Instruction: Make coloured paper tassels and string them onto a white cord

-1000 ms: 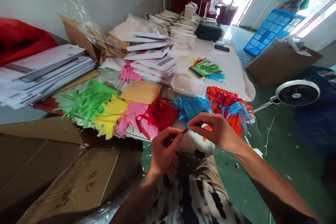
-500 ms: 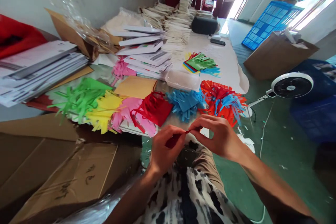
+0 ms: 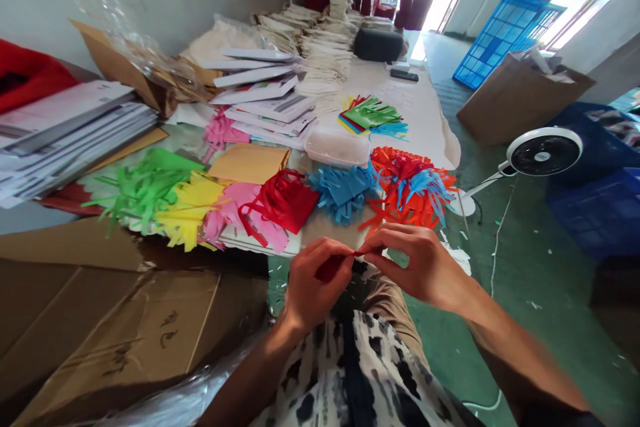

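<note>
My left hand (image 3: 311,288) is closed in a pinch on a dark red piece of paper or cloth (image 3: 329,268), mostly hidden in the palm. The fingertips of my right hand (image 3: 419,261) pinch its other end, so it spans the small gap between both hands. Just beyond them, along the table's near edge, lie fringed pieces: red (image 3: 300,203), blue (image 3: 343,190), pink (image 3: 253,207), yellow (image 3: 193,207) and green (image 3: 150,180). To their right sits an orange fringed pile (image 3: 407,180) with red and light blue strips on top.
Behind the fringes stand a clear plastic box (image 3: 337,149) and a tan envelope (image 3: 250,163). Paper stacks (image 3: 273,107) fill the table's left and back. An open cardboard box (image 3: 165,333) is at my lower left. A white fan (image 3: 543,151) stands to the right.
The view has shifted slightly, so the table items sit a little further left. Both hands keep pinching the red piece, with little visible movement.
</note>
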A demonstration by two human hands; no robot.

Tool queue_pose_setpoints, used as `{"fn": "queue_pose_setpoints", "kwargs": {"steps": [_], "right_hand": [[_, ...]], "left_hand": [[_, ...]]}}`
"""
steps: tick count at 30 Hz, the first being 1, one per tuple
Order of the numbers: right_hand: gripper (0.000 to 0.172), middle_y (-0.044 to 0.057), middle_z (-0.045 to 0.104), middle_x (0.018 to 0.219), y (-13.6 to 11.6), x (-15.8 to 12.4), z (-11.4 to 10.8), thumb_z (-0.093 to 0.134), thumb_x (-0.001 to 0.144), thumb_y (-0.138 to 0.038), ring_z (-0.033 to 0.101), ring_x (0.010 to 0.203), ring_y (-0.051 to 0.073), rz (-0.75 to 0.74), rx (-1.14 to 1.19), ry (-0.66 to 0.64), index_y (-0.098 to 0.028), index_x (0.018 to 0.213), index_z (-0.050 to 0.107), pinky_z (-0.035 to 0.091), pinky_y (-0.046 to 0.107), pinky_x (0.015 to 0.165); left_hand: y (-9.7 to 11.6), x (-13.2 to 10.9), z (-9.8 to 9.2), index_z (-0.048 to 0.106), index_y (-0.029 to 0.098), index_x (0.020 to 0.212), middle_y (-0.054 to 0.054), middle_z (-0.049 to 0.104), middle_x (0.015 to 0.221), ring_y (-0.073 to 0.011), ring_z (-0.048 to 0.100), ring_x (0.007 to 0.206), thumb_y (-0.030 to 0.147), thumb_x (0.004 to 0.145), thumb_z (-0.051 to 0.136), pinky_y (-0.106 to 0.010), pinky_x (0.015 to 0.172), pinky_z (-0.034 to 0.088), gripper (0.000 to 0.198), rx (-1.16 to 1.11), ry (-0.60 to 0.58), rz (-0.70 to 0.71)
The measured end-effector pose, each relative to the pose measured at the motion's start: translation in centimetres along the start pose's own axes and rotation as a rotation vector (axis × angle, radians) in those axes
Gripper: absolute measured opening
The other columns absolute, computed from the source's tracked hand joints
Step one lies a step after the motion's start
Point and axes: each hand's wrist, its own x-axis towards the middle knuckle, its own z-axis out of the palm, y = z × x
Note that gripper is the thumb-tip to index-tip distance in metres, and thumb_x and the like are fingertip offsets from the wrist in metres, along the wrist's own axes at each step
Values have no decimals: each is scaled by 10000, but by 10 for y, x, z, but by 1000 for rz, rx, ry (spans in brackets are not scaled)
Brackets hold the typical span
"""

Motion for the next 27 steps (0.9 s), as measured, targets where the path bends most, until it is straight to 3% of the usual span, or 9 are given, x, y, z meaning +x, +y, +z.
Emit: {"fn": "queue_pose_setpoints", "kwargs": {"steps": [6, 11, 16, 19, 23, 27], "right_hand": [[97, -11, 707, 831, -3, -10, -2, 679, 935, -125, 650, 752, 118, 12, -32, 70, -204, 918, 732, 467, 247, 709], [70, -18, 759, 905, -4, -19, -4, 710, 982, -213, 694, 803, 113, 41, 11, 44, -238, 1005, 772, 487, 237, 740], [37, -24, 767, 905, -5, -26, -7, 739, 976, -247, 699, 796, 109, 40, 24, 29, -233, 999, 765, 488, 228, 729], [25, -30, 748, 864, -4, -28, -7, 730, 974, -232, 679, 760, 102, 38, 25, 25, -227, 967, 754, 479, 225, 707], [63, -25, 742, 855, -2, -32, -8, 697, 971, -181, 669, 748, 103, 53, 7, 66, -217, 939, 738, 477, 231, 703], [51, -15, 758, 882, 2, -34, -10, 703, 976, -198, 681, 763, 108, 85, 43, 46, -217, 971, 750, 494, 230, 716]], "left_hand": [[5, -4, 8, 800, 247, 984, 8, 758, 881, -125, 699, 778, 186, 921, 794, -243, 730, 528, 88, -99, 0, -34], [9, -6, 12, 795, 236, 951, 8, 744, 858, -123, 689, 770, 147, 913, 786, -242, 720, 529, 97, -153, 32, -4], [14, -4, 13, 782, 212, 926, -3, 740, 863, -126, 684, 778, 154, 914, 778, -243, 726, 527, 60, -139, -30, 27], [16, -4, 14, 766, 201, 890, -8, 737, 840, -130, 683, 758, 216, 935, 768, -242, 711, 527, 47, -168, -60, -42], [17, -6, 14, 777, 204, 990, -34, 771, 924, -163, 711, 825, 325, 967, 736, -263, 756, 546, 130, -173, -129, -173], [16, -7, 15, 785, 203, 915, -18, 764, 850, -154, 695, 761, 323, 968, 727, -252, 706, 535, 144, -148, -123, -235]]}}
